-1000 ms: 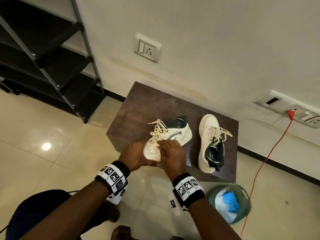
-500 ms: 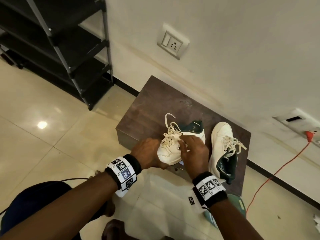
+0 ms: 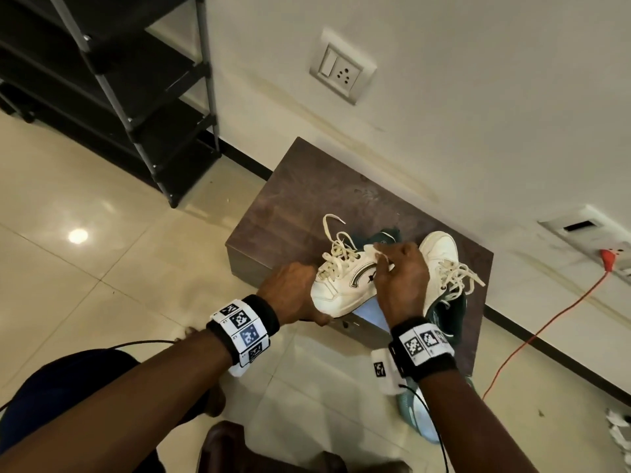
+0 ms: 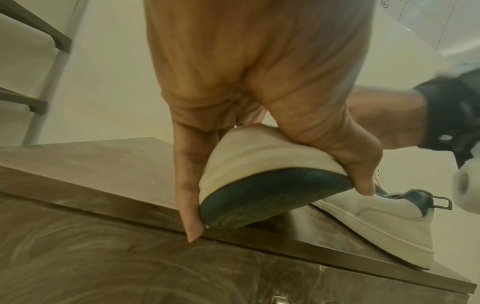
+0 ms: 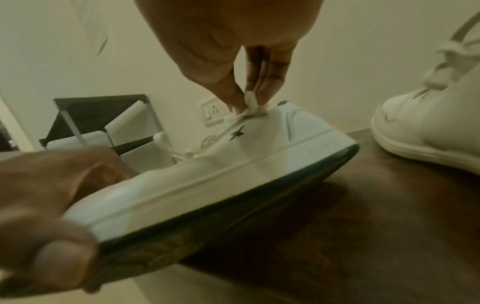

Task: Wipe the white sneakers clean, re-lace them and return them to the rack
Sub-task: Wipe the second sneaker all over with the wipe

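Observation:
A white sneaker (image 3: 341,288) with a dark green lining and loose cream laces is tilted on its side edge on the brown table (image 3: 307,199). My left hand (image 3: 290,295) grips its toe (image 4: 259,156), thumb and fingers curled round the sole (image 5: 182,205). My right hand (image 3: 399,278) pinches a small white wipe (image 3: 375,252) and presses it on the shoe's side near the collar (image 5: 249,105). The second white sneaker (image 3: 440,268) lies to the right on the table, laces loose.
A black shoe rack (image 3: 112,83) stands at the back left by the wall. A teal tub (image 3: 420,414) sits on the floor below the table's front right. An orange cable (image 3: 546,329) runs across the floor from a wall socket (image 3: 341,71).
My right hand has slid the wipe from the toe up along the sneaker's side towards the collar. The left hand kept its grip on the toe. The camera moved closer.

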Action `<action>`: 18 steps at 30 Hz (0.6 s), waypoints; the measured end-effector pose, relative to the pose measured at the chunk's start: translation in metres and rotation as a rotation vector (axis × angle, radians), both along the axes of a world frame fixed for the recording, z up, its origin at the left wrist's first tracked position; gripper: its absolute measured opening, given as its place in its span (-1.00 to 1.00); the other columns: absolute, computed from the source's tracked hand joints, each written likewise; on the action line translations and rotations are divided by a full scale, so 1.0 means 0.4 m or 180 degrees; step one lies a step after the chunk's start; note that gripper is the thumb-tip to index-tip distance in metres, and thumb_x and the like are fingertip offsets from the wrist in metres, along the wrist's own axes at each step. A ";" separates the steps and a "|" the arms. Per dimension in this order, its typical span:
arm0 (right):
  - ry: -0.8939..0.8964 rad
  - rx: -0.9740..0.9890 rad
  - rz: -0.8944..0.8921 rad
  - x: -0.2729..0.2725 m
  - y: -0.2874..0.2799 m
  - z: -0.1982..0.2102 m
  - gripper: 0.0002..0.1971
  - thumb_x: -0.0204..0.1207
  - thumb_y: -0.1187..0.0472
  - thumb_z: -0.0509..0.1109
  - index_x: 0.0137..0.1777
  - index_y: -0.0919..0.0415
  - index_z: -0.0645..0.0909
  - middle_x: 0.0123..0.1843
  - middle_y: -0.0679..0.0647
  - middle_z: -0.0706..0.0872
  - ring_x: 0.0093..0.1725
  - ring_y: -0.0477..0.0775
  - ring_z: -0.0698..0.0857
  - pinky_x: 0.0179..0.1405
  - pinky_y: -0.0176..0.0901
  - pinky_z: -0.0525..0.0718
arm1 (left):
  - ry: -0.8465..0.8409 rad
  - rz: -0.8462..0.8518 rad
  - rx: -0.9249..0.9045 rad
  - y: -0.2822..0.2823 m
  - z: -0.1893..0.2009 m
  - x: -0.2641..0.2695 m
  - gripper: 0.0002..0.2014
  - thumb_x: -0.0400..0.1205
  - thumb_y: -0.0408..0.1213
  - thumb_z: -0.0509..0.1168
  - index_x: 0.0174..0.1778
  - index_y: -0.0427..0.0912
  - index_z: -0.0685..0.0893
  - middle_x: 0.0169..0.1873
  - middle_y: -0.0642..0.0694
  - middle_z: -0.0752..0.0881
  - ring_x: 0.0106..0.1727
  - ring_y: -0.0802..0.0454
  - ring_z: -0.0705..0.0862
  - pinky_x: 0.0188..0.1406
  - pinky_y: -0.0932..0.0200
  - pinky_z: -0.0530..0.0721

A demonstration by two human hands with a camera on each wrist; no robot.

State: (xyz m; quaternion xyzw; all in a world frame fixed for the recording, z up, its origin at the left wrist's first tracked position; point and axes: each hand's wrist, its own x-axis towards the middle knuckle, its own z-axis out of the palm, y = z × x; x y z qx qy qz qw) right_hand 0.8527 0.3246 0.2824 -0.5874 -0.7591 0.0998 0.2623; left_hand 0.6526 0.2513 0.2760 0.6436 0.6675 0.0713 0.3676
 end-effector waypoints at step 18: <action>-0.0326 -0.0359 0.0988 -0.008 -0.164 -0.025 -0.75 0.51 0.34 0.45 0.16 0.23 0.80 0.00 0.12 0.68 -0.02 0.08 0.65 -0.18 -0.09 0.68 | -0.0015 -0.0172 -0.0011 0.001 0.001 0.003 -0.43 0.26 0.28 0.64 -0.01 -0.04 0.72 -0.10 0.02 0.82 -0.13 -0.03 0.74 -0.10 0.12 0.70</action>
